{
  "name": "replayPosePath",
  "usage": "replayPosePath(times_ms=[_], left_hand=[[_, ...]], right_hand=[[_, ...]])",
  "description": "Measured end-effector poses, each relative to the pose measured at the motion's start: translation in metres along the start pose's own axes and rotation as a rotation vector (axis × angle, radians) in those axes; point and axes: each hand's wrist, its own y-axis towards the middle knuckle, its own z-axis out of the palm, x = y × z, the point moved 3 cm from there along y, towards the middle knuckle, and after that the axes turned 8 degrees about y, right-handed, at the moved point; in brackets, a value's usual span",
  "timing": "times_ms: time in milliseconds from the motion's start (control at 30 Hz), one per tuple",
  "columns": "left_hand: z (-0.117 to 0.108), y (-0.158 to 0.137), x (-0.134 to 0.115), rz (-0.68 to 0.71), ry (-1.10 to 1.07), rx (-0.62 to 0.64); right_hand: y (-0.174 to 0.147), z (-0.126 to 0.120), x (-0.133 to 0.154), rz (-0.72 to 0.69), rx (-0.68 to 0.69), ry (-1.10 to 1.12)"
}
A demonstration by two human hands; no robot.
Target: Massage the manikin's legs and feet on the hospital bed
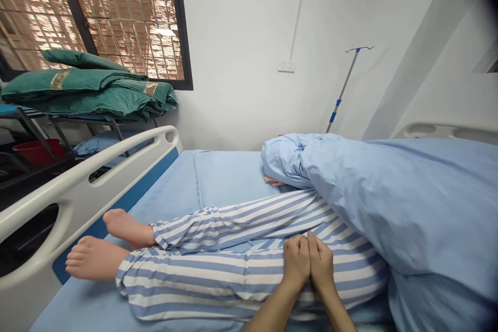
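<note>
My left hand (296,259) and my right hand (321,260) rest side by side, touching, on the near thigh of a figure lying on the bed. Both are closed with the fingers curled under, and I see nothing in them. Beneath them are blue-and-white striped trousers (194,275), lying smooth around the fists. Two bare feet (95,259), smooth like a manikin's, stick out at the left. A light blue quilt (361,187) covers the upper body. Just past its edge shows part of the figure's hand (274,181).
The bed has a pale footboard (73,194) at the left and a headboard (447,128) at the far right. A drip pole (350,75) stands by the wall. Folded green quilts (89,91) lie under the barred window, above a red basin (39,151).
</note>
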Motion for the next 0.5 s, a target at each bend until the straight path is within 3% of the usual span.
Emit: replayPosePath(times_ms=[233,400,500], left_hand=[[0.003,-0.003,-0.004,0.052,0.046,0.057],[0.0,-0.003,-0.004,0.045,-0.014,0.056],[0.004,0.003,-0.011,0.01,-0.056,0.065]], right_hand=[[0.018,-0.018,0.014,-0.113,0.069,-0.147],[0.022,-0.014,-0.004,-0.055,0.104,-0.152],[0.022,-0.016,-0.012,0.005,0.025,-0.054]])
